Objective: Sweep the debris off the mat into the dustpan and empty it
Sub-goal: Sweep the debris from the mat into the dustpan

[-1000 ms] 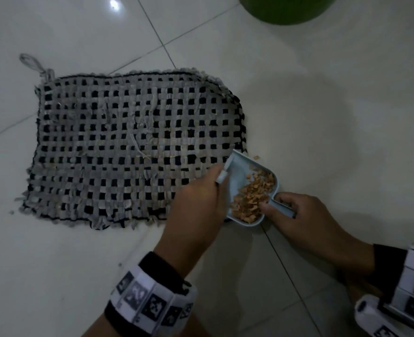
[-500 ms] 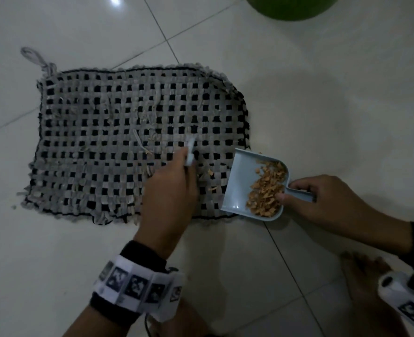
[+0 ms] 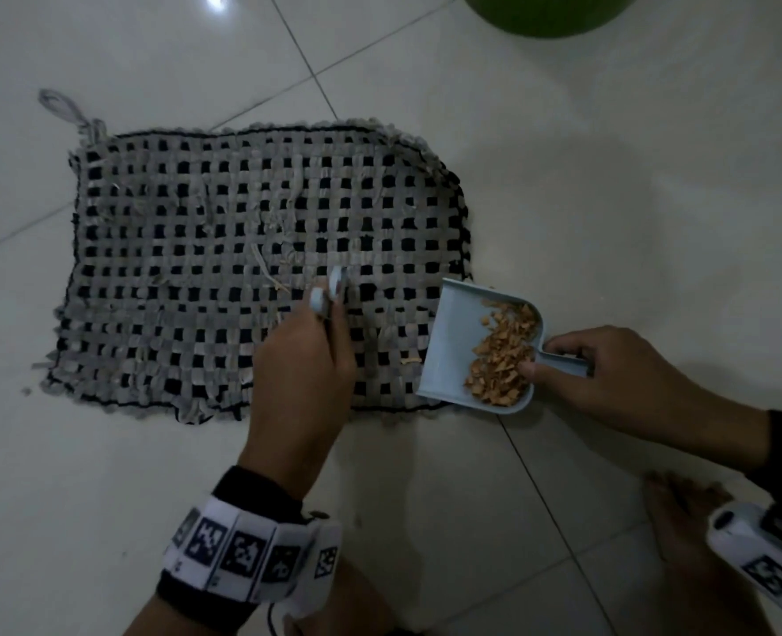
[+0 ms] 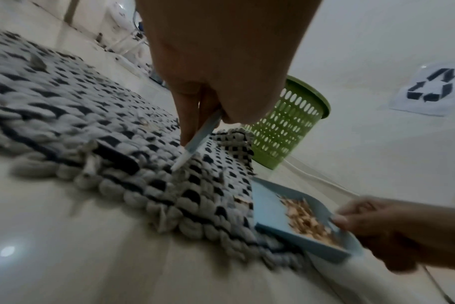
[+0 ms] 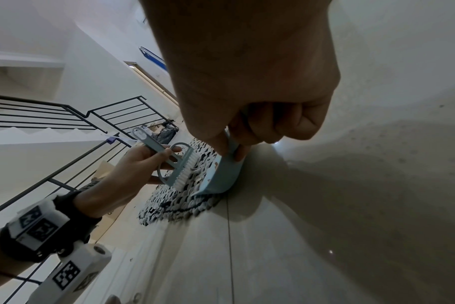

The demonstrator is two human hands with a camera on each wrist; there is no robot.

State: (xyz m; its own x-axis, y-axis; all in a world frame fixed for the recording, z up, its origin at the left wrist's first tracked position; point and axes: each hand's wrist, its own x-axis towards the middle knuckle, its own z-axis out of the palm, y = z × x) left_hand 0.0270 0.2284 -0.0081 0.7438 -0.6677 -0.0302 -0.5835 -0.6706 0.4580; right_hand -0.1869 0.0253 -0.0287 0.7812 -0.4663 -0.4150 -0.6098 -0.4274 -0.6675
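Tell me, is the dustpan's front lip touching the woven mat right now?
Touching. The right wrist view shows the dustpan lip resting on the woven mat edge, with no gap; the head view agrees.

The green basket (image 3: pixel 546 12) is cut off by the head view's top edge.

A pale blue dustpan (image 3: pixel 453 342) heaped with tan debris (image 3: pixel 501 355) rests its lip on the grey-black woven mat's (image 3: pixel 224 250) near-right corner.
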